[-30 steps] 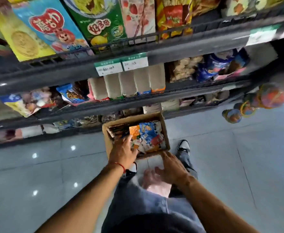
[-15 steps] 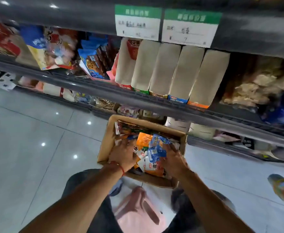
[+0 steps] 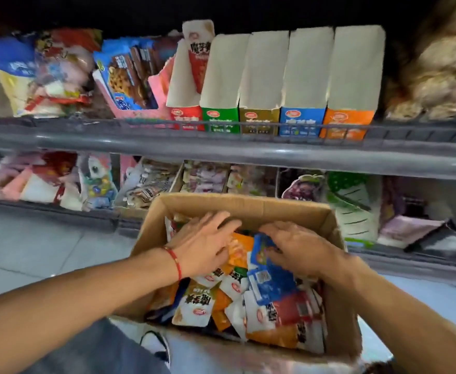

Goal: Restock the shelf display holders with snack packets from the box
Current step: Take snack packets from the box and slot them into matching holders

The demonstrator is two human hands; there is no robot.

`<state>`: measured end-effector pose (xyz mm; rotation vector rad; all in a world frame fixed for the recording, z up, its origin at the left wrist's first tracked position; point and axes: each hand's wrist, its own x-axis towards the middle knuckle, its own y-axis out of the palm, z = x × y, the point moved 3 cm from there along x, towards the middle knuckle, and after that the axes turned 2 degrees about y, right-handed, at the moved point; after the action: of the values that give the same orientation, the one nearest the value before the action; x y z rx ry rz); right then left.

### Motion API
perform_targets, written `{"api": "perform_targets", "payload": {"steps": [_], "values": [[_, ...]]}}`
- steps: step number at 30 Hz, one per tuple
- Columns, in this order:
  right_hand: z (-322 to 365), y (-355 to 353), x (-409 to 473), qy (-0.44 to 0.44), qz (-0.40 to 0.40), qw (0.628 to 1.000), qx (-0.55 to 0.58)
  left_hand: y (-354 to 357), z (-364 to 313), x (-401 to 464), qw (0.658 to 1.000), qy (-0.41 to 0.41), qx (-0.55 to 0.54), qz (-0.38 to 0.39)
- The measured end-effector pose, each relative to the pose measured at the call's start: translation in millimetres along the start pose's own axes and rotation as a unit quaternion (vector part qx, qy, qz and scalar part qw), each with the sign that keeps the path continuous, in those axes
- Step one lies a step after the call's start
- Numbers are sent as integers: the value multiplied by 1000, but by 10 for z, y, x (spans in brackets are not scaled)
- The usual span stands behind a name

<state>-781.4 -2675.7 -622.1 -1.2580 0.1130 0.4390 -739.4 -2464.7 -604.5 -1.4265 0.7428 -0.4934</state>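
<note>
Two shelf [image 3: 221, 151] tiers crowded with bagged goods rise behind the cardboard box [image 3: 248, 205], the upper one carrying five display holders [image 3: 306, 74] behind its rail. Inside the box, the left hand [image 3: 203, 245] lies flat-fingered on the heaped snack packets [image 3: 264, 306]. The right hand [image 3: 299, 248] curls into them at a blue packet [image 3: 271, 282], though I cannot tell whether it grips.

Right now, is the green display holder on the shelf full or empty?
Looks empty: the green display holder shows only bare cardboard inside, no packets visible. Its lowest part sits behind the coloured front.

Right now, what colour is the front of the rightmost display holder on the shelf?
Orange: the rightmost display holder has an orange front, next to a blue one. Head view.
</note>
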Motion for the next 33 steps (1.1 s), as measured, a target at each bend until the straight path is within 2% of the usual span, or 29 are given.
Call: {"api": "perform_targets", "payload": {"steps": [2,5,11,17,21,25,30,33], "values": [[73,22,-96,15,10,1000,-16,5,-50,-85,996,-25,-84,-16],[216,65,-275,48,-18,999,-8,-71,-112,-243,986,-39,-152,-57],[368,140,-472,62,-59,996,-29,-157,-19,-484,970,-40,-234,-56],[276,218,90,47,-3,998,-29,-119,152,-516,950,-60,-289,-103],[190,252,286,72,-17,996,-51,-94,293,-382,952,-63,-293,-66],[103,223,292,116,-29,992,40,-212,396,-131,938,-60,-334,-75],[358,-208,86,37,-101,989,100,-222,361,-71,937,-11,-349,-28],[511,-473,-6,9,-176,968,180,-341,273,-67,932,-2,-358,-57]]}}
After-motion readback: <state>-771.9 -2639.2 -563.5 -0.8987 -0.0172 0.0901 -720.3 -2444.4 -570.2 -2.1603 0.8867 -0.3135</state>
